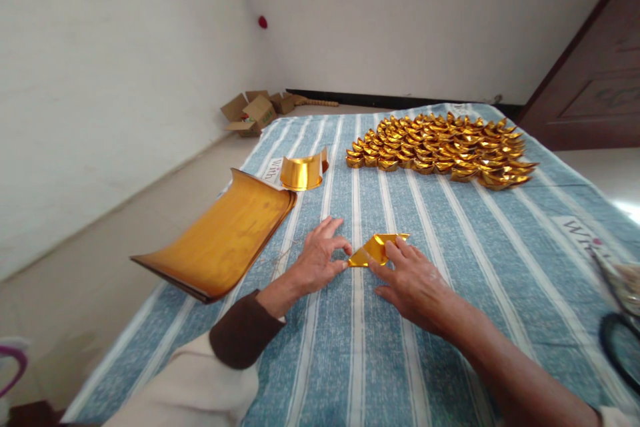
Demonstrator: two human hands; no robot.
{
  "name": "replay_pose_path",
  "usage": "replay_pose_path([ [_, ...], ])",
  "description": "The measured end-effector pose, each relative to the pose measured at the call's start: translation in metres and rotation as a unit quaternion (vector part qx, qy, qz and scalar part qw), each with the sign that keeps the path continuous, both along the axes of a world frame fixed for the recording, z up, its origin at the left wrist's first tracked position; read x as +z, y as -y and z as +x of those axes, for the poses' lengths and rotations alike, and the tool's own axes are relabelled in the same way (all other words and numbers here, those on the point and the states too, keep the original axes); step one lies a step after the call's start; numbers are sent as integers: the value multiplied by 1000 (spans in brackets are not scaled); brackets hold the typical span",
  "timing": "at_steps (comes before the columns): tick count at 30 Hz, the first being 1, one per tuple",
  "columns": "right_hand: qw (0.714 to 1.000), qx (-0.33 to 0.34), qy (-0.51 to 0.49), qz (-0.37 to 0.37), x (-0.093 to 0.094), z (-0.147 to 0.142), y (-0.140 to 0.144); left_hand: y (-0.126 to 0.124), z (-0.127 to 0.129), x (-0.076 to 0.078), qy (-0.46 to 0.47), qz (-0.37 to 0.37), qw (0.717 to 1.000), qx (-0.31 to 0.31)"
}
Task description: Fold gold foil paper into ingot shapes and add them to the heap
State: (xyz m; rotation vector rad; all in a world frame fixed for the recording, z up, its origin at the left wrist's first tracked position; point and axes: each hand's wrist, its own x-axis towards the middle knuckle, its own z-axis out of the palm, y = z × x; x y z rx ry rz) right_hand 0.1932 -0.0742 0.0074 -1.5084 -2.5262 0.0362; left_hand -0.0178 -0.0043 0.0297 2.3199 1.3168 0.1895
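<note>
Left hand (319, 257), spread, contact unclear; right hand (416, 280), half-open, pressing folded gold foil (375, 247): presumably light, slick, easily creased; hold by edges.

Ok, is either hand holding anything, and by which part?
The right hand lies on the middle and right of the foil; the left hand is at its left tip. Whether either grips it can't be told.

On tbl (333, 360): sheet stack (220, 233) L, foil pc (374, 245) ctr, folded pcs (435, 145) rear R
</note>
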Motion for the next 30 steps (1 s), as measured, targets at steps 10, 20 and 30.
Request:
replay_pose_path([
  [10,1000,0,8,-2,1,0,0,-2,2,6,-9,-32,999,-10],
  [20,1000,-2,21,6,0,-2,0,-11,6,15,-49,-67,996,-34],
  [30,1000,-5,26,-8,2,-2,0,-11,8,17,-67,-66,995,-39],
])
